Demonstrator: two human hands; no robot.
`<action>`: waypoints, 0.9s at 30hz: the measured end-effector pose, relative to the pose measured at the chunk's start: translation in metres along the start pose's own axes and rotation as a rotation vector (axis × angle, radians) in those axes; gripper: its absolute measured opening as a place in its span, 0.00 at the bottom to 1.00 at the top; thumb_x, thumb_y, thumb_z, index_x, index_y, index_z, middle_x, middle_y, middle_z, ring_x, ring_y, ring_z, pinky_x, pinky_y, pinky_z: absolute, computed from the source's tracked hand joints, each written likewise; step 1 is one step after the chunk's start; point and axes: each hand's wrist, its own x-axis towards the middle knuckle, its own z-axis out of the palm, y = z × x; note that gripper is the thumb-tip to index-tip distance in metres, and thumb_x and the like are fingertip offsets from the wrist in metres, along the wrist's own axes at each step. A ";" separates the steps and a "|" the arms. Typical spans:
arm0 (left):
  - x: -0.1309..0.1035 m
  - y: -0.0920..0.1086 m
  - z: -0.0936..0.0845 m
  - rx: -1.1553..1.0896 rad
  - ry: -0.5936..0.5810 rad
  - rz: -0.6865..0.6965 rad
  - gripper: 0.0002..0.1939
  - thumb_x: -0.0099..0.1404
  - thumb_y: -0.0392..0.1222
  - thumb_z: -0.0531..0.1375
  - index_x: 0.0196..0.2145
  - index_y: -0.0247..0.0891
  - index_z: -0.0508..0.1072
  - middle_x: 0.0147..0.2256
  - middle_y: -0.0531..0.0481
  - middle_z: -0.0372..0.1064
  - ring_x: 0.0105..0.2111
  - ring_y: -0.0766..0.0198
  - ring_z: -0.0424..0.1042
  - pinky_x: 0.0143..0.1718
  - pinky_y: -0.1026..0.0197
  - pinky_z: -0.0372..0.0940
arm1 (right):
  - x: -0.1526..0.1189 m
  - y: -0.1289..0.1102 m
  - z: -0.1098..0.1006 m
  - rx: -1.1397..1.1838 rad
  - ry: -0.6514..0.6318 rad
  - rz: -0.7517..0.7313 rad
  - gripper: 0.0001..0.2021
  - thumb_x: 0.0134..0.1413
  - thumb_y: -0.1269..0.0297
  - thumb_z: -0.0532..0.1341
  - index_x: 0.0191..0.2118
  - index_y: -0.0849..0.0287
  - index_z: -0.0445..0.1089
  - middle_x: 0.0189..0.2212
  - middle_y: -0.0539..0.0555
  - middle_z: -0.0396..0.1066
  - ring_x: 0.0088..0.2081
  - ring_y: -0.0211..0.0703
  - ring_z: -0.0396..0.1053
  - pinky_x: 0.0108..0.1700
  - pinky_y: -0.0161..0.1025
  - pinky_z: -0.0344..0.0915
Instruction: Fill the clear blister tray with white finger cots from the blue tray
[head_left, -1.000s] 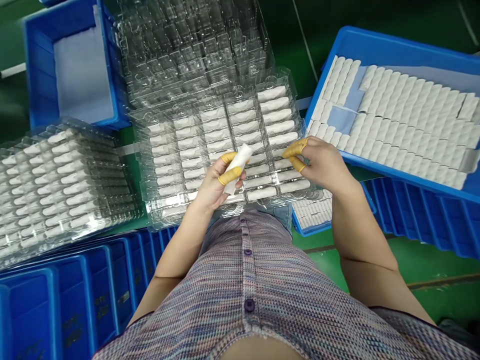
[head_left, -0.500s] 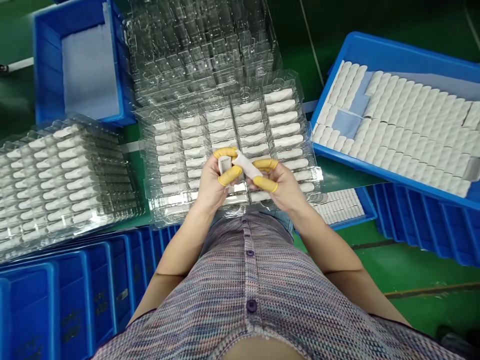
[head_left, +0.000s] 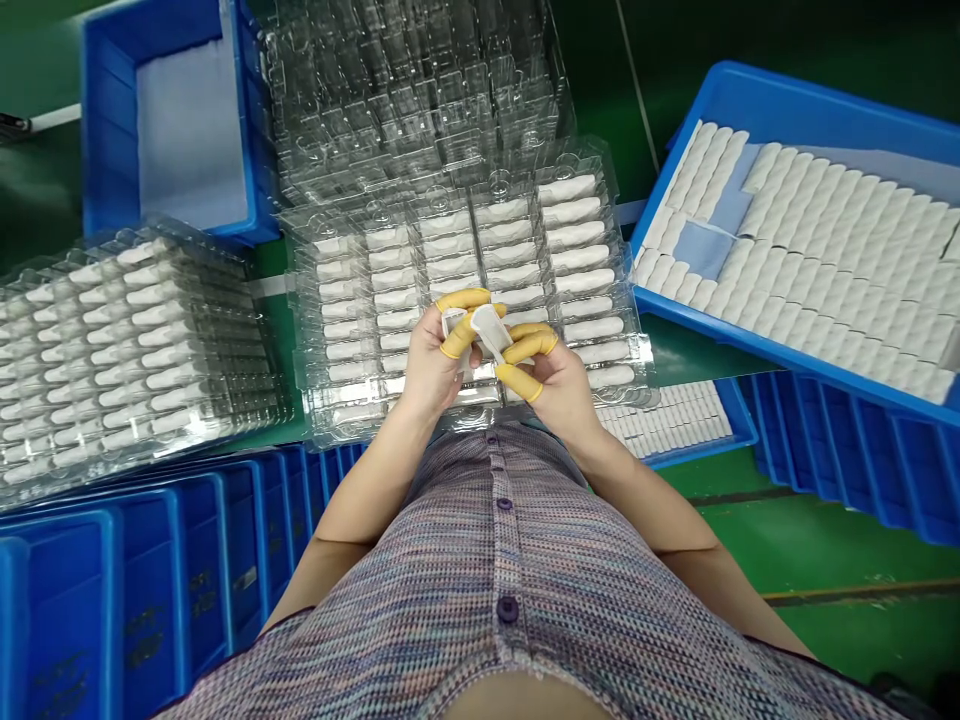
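Observation:
Yellow finger covers are on the thumbs and some fingers of both hands. My left hand (head_left: pixel 442 350) is closed around a small white piece, partly hidden by its fingers. Between the two hands, a white piece (head_left: pixel 490 328) is pinched by my right hand (head_left: pixel 551 375), and the left fingertips touch its upper end. Both hands are over the near part of a clear plastic tray (head_left: pixel 300 330), whose slots hold rows of white elongated pieces (head_left: pixel 581 257).
Stacked filled trays (head_left: pixel 142 340) stand at the left. Clear trays (head_left: pixel 412 90) lie behind. A blue bin (head_left: pixel 105 130) is at upper left, a blue bin of white pieces (head_left: pixel 832 250) at right. More blue bins (head_left: pixel 202 560) line the lower left.
The white piece between my hands has turned and shows a different side. My hands are closer together, with the left fingertips now against that piece. The whole view has shifted slightly.

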 end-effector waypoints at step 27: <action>0.010 0.013 0.004 -0.175 0.043 -0.310 0.12 0.74 0.44 0.60 0.41 0.34 0.80 0.31 0.49 0.73 0.27 0.70 0.73 0.16 0.74 0.59 | 0.026 -0.020 -0.077 -0.230 0.000 -0.168 0.15 0.52 0.55 0.75 0.42 0.51 0.73 0.41 0.51 0.80 0.42 0.46 0.79 0.45 0.46 0.77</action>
